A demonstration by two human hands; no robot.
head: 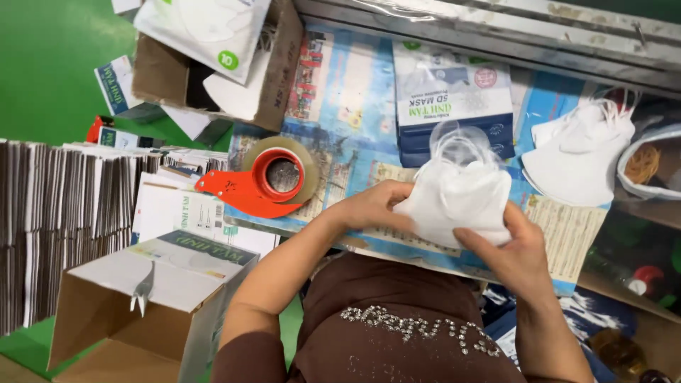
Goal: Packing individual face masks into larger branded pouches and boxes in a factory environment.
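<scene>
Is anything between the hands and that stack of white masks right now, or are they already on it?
Nothing visible stands between them. The left hand and the right hand both grip the stack of white masks directly, over the blue printed sheet. The red tape dispenser lies off to the left, apart.

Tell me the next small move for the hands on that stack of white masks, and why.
Probably square the stack of white masks: both the left hand and right hand grip it from the sides, and its ear loops stick up loosely, so the edges look uneven.

A blue-and-white rectangular mask box lies on the table, an open white-topped carton lower left.
</scene>
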